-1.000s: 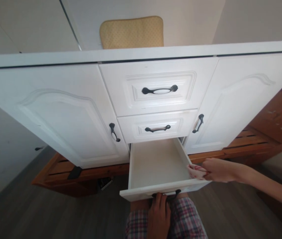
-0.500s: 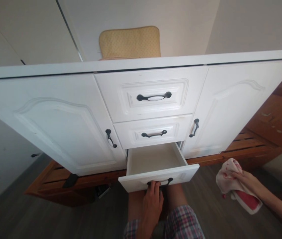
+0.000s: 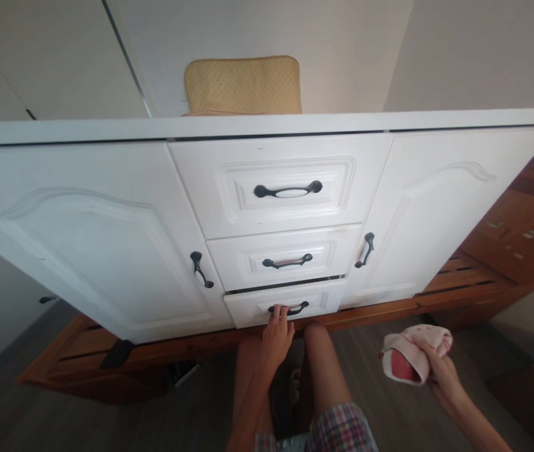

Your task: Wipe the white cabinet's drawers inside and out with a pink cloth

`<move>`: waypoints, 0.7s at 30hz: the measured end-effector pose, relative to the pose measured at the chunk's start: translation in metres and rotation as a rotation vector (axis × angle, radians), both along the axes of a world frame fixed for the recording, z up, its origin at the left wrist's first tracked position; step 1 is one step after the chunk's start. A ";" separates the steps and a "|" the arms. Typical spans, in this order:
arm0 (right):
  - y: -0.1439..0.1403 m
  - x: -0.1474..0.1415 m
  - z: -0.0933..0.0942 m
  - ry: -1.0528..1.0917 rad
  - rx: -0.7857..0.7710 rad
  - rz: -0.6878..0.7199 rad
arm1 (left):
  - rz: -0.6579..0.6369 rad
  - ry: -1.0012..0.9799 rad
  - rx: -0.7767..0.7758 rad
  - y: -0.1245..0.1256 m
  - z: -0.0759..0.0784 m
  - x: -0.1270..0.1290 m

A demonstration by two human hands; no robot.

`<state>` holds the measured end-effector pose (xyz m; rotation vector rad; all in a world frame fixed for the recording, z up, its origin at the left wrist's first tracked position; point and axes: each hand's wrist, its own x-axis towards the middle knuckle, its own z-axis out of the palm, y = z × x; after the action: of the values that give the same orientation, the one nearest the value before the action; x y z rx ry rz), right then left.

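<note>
At the foot of the white cabinet [image 3: 351,123], your left hand [image 3: 277,339] stretches forward just above your knees [image 3: 319,358], its fingertips laid on the left end of the black handle [image 3: 297,308] of the bottom drawer [image 3: 320,299]. Those fingers are half bent, and the thumb sits a little apart on their right; I can't tell from this angle whether they hook behind the bar or only press against it. The bottom drawer is almost fully in, with a narrow dark gap between its upper edge and the middle drawer [image 3: 229,257].

Out to your right, well apart from the drawer and over the dark floor [image 3: 370,370], your right hand [image 3: 440,375] grasps a pale pink cloth [image 3: 415,345]. Your grip pinches it at its right side, so it bunches into a loose fold, with a red patch showing toward you and faint reddish marks along the top.

Above the middle drawer you have the top drawer [image 3: 201,182] flush in its place, and a door on each side. Under the cabinet runs a slatted wooden base [image 3: 370,312], and beyond the cabinet's top edge stands a yellow dotted pad [image 3: 243,85]
</note>
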<state>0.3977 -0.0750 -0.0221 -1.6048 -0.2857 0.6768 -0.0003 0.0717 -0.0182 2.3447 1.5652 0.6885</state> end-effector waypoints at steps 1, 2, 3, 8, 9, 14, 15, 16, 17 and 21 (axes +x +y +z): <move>0.007 -0.005 0.003 0.034 0.028 0.007 | -0.004 -0.008 0.000 0.005 0.000 0.001; 0.015 -0.010 0.007 0.052 0.059 0.018 | -0.009 -0.016 0.000 0.010 0.001 0.001; 0.025 -0.015 0.010 0.055 0.091 0.041 | -0.013 -0.023 0.000 0.014 0.001 0.002; 0.086 -0.050 0.032 -0.070 0.149 0.147 | -0.026 -0.072 0.002 0.019 0.006 0.003; 0.099 -0.062 0.038 -0.121 0.155 0.159 | -0.025 -0.086 0.007 0.017 0.008 0.001; 0.152 -0.141 0.064 -0.434 0.156 0.291 | 0.053 -0.173 0.059 -0.029 -0.003 -0.033; 0.160 -0.161 0.066 -0.498 0.097 0.319 | 0.096 -0.212 0.084 -0.044 -0.013 -0.044; 0.166 -0.181 0.068 -0.574 0.018 0.345 | 0.150 -0.247 0.105 -0.059 -0.027 -0.057; 0.172 -0.202 0.068 -0.664 -0.064 0.367 | 0.225 -0.293 0.103 -0.074 -0.043 -0.070; 0.189 -0.295 0.061 -1.111 -0.155 0.423 | 0.421 -0.327 0.139 -0.125 -0.114 -0.128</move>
<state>0.1025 0.1144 0.0388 -1.9591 -1.4344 0.0337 -0.1286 -0.0533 -0.1325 1.8667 1.9144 1.2373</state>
